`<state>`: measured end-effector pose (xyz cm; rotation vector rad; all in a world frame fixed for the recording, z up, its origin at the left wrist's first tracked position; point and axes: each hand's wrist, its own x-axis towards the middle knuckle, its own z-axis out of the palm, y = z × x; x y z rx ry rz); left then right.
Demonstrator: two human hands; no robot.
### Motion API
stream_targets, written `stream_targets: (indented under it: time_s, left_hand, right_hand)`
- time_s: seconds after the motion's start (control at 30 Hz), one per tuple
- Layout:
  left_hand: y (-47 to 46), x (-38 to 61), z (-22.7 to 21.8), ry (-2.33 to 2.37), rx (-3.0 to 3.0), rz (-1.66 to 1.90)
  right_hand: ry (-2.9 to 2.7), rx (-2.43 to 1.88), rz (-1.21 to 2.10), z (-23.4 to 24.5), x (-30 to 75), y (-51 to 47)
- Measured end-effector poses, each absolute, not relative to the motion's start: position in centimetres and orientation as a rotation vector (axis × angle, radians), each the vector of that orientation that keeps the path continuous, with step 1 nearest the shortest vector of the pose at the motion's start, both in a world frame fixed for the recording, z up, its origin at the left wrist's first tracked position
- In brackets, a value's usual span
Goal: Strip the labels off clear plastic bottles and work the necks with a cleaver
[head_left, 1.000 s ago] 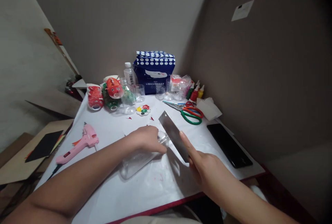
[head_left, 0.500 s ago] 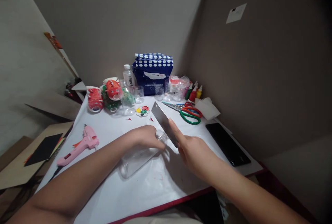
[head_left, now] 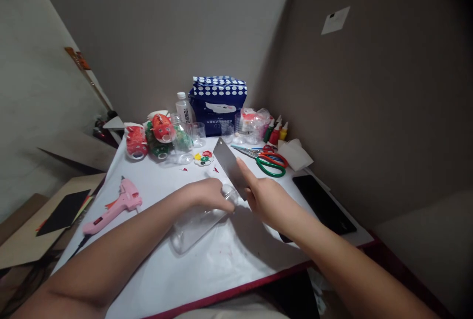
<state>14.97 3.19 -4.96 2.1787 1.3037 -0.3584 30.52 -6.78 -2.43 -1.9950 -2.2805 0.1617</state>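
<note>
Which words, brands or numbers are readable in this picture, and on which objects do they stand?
None reads clearly.
Blue dotted bag: white print, too blurred to read.
Water bottle: dark characters on the label, too small to read.
Paper on the wall: a dark mark, unreadable.
Paint bottles: no legible label.

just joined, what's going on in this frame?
A person is working at a craft table. The left hand presses a clear plastic bottle lying on its side. The right hand holds a cleaver with its blade at the bottle's neck end, index finger along the back of the blade. Whether it has cut in is not visible. A pink glue gun, scissors and a phone lie around.
</note>
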Motion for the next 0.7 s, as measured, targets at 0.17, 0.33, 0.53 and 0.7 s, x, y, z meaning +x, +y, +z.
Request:
stream_targets:
  time_s: [0.17, 0.33, 0.53, 0.7]
  left_hand:
    - [3.3, 15.0, -5.4, 1.253, 2.212, -0.362]
    - [3.1, 14.9, -5.7, 1.24, 2.246, -0.341]
    - [2.8, 15.0, -5.5, 1.252, 2.277, -0.368]
    - [2.8, 15.1, -5.4, 1.284, 2.263, -0.395]
  right_hand:
    - [-2.22, -1.893, 0.227, -3.9, 31.8, -8.2]
    - [-2.328, -1.904, 0.216, -6.0, 33.6, -12.0]
    - [-2.384, -1.99, 0.201, -3.4, 32.3, -10.0]
    - [-2.269, -1.946, 0.255, -1.5, 31.0, -6.0]
